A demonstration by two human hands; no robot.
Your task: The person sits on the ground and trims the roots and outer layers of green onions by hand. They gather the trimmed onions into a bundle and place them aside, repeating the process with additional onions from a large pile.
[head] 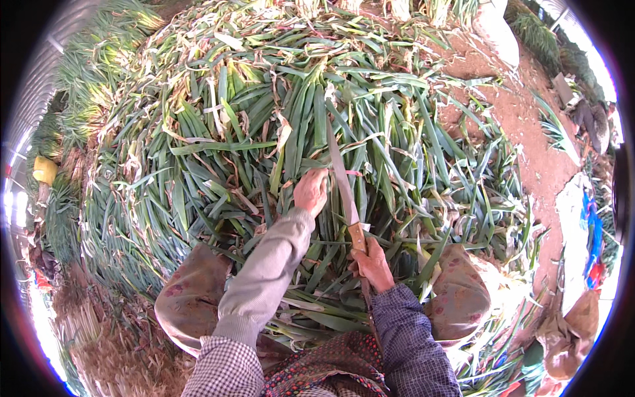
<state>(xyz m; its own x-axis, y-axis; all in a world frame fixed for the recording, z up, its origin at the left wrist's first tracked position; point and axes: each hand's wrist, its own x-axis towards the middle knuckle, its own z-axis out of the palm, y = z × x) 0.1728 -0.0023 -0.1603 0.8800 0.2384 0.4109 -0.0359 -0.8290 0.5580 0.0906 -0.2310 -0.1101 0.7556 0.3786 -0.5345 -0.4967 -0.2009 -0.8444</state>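
Observation:
My right hand (373, 265) grips the wooden handle of a long knife (342, 181). The narrow metal blade points away from me and lies over the green leaves. Just left of the blade, my left hand (311, 191) is closed on a bunch of long green onion leaves (306, 121). Its fingertips are partly hidden among them. A thin pink tie (353, 172) shows among the leaves right of the blade. Cut and loose leaves (327, 320) lie between my knees, under both forearms.
My knees (196, 293) in stained trousers flank the leaf heap. Bundled onions (94, 109) are stacked at far left, with pale stalks and roots (114, 347) at lower left. Bare reddish soil (536, 144) runs along the right. White sheeting (573, 238) and brown cloth (570, 337) lie beyond.

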